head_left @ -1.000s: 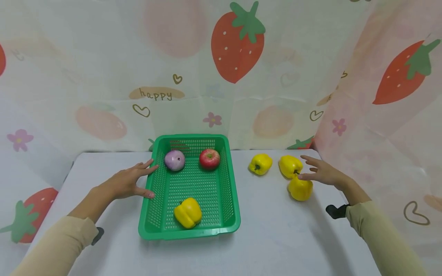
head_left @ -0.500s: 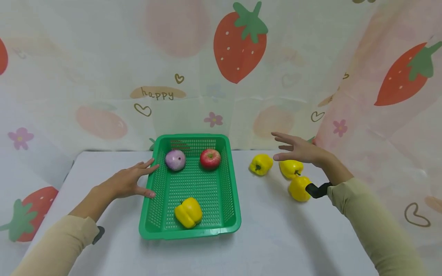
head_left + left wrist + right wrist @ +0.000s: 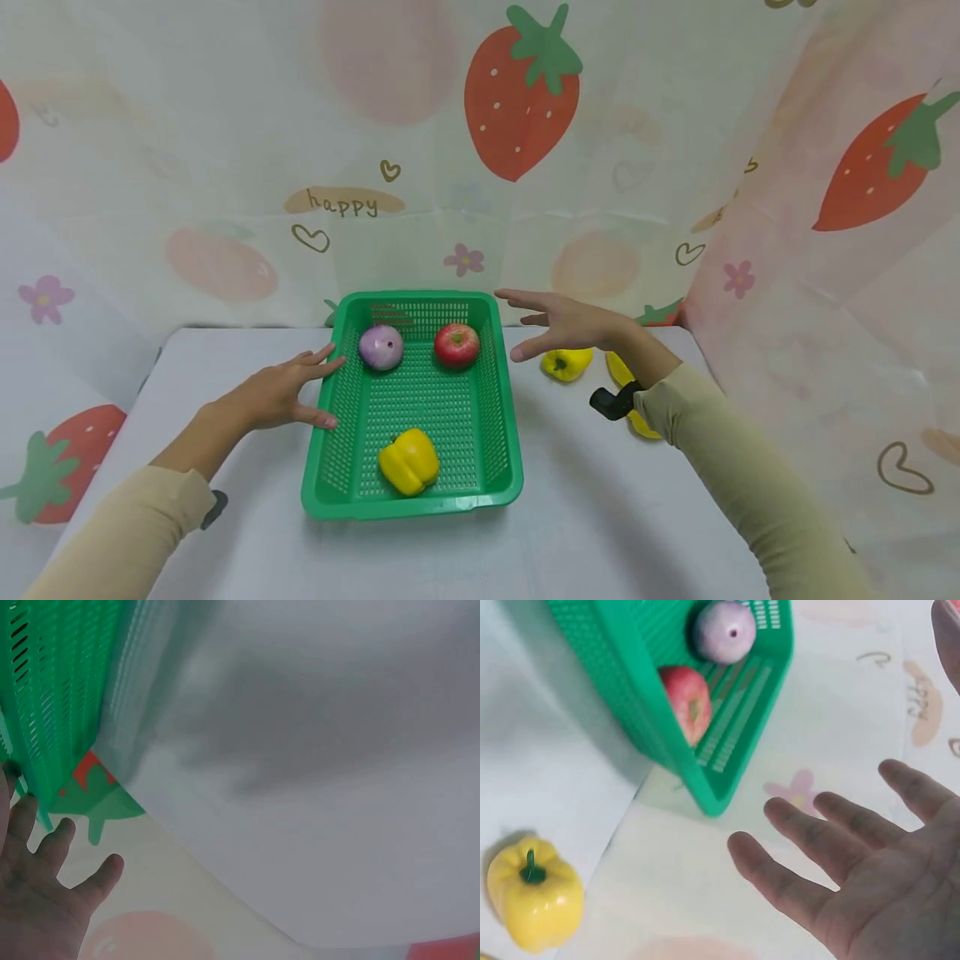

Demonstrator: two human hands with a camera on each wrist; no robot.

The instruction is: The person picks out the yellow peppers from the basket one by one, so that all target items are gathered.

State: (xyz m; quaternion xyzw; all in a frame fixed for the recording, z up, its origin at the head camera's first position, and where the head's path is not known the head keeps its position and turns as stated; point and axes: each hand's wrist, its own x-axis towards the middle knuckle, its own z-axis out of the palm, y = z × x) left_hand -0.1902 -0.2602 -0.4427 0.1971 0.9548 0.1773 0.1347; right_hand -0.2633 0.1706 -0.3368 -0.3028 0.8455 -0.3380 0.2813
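Observation:
A green plastic basket [image 3: 318, 467] stands on the table with a purple onion [image 3: 381, 347] at its back left, a red apple [image 3: 456, 346] at its back right and a yellow bell pepper [image 3: 408, 462] near its front. My left hand [image 3: 281, 396] is at the basket's left rim, fingers spread, thumb and fingertips right at the edge. My right hand [image 3: 566, 323] hovers beside the basket's back right corner, fingers extended and holding nothing. In the right wrist view its palm and straight fingers [image 3: 802, 832] show, with the apple and onion beyond.
Behind my right hand a yellow bell pepper [image 3: 564, 365] lies on the white-covered table [image 3: 420, 558]. More yellow peppers [image 3: 617, 367] are partly hidden by my right forearm. A strawberry-print cloth [image 3: 435, 208] hangs behind and along both sides.
My right hand has moved left from above the yellow peppers on the right to the basket's right side. My left hand and the basket's contents have stayed put.

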